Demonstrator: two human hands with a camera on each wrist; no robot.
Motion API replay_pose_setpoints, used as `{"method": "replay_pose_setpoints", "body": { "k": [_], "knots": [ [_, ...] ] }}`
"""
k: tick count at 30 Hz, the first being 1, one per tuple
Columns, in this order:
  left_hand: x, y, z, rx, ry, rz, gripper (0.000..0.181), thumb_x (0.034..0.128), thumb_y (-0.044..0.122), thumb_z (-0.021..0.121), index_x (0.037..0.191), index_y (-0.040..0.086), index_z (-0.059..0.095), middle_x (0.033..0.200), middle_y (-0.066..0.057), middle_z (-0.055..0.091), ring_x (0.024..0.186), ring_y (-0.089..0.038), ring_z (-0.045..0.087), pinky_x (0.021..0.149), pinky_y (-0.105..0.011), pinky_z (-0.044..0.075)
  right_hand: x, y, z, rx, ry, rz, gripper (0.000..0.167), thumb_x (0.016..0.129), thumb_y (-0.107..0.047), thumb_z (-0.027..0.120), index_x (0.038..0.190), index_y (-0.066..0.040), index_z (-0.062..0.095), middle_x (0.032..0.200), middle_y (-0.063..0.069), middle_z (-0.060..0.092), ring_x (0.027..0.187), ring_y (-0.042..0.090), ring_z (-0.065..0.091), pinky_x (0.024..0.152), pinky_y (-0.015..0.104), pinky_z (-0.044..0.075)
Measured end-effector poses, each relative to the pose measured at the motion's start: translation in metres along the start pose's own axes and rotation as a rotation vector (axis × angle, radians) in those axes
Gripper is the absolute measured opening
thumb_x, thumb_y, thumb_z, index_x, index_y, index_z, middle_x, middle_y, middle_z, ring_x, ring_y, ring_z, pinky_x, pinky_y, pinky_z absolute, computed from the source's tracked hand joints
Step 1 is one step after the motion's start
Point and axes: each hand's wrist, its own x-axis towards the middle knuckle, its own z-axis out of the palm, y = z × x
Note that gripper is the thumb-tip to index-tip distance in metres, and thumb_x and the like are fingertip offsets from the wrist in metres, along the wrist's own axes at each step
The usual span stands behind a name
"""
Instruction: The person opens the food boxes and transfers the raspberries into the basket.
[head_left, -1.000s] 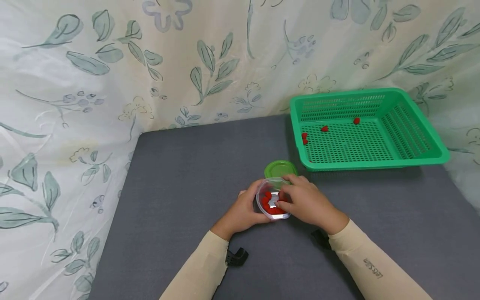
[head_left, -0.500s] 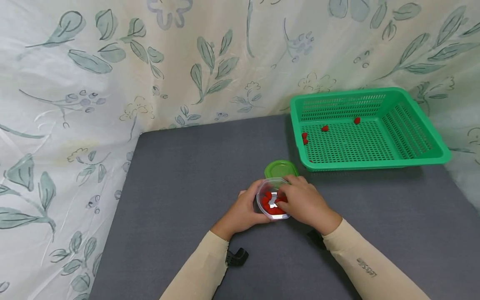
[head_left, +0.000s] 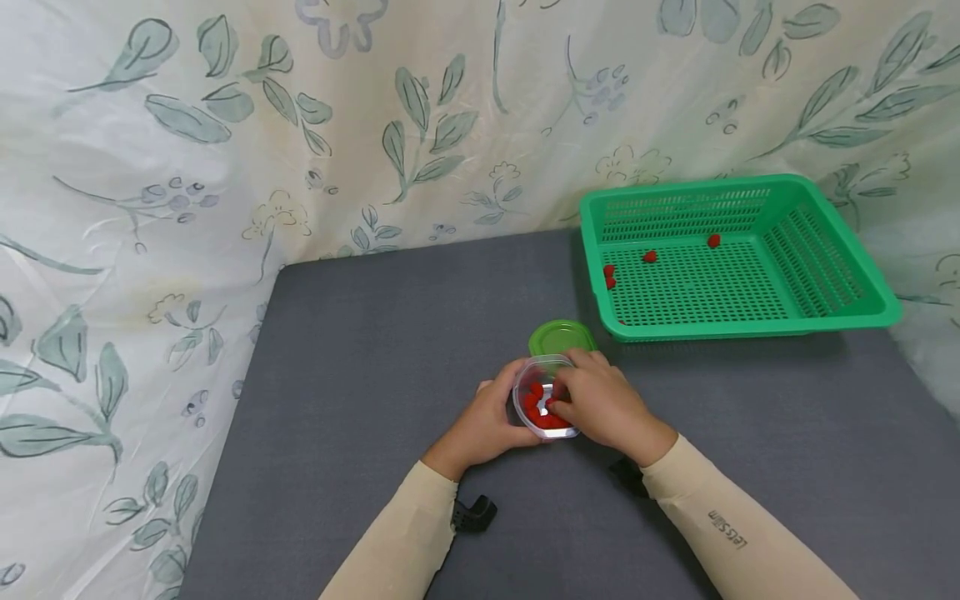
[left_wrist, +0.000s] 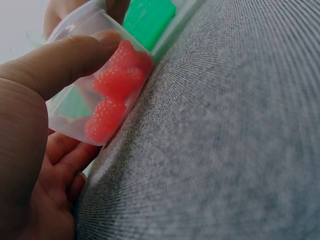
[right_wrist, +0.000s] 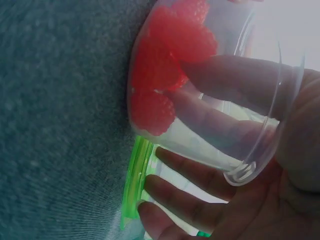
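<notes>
A clear plastic tub (head_left: 557, 433) stands on the grey table, with several red raspberries (left_wrist: 111, 82) lying at its bottom. My left hand (head_left: 491, 421) grips the tub from the left, thumb along the near side and fingers round the far side. The thumb and index finger of my right hand (head_left: 611, 408) reach down inside the tub and pinch a raspberry (right_wrist: 159, 65) among the others. Its remaining fingers stay outside the wall, close to a green round lid (head_left: 561, 335) lying behind the tub.
A green slotted plastic basket (head_left: 750, 330) stands at the back right, holding several raspberries, among them one raspberry (head_left: 714, 241) by the back wall. Behind the table (head_left: 390, 350) hangs a leaf-patterned curtain (head_left: 450, 125).
My right hand and forearm have shifted slightly left, with the fingers still inside the tub. The left hand, tub, lid and basket stay where they were.
</notes>
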Motion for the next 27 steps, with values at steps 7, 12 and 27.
{"method": "replay_pose_setpoints", "body": {
  "k": [7,12,27],
  "knots": [
    [0.001,-0.002,0.000,0.001,-0.003,0.013,0.100,0.0836,0.022,0.097,0.165,0.016,0.039,0.154,0.002,0.059,0.137,-0.010,0.054,0.117,-0.049,0.030,0.000,0.002,0.001,0.042,0.022,-0.008,0.019,0.090,-0.015,0.089,0.079,-0.017,0.074,0.132,0.019,0.066,0.115,0.040,0.059,0.088,0.061,0.053],
    [0.000,-0.002,-0.001,0.002,0.000,0.023,0.100,0.0842,0.024,0.096,0.166,0.017,0.039,0.153,0.002,0.059,0.136,-0.011,0.055,0.117,-0.050,0.030,0.000,0.003,0.002,0.080,0.077,-0.044,0.014,0.090,-0.014,0.090,0.084,-0.013,0.078,0.137,0.019,0.065,0.122,0.042,0.059,0.093,0.064,0.052],
    [0.001,-0.003,0.000,-0.004,-0.005,0.026,0.099,0.0842,0.023,0.096,0.165,0.017,0.039,0.151,0.005,0.060,0.135,-0.009,0.056,0.116,-0.049,0.031,0.003,0.011,-0.011,0.274,0.285,-0.179,0.011,0.092,-0.009,0.089,0.098,-0.009,0.080,0.135,0.013,0.066,0.125,0.037,0.058,0.099,0.056,0.051]
  ]
}}
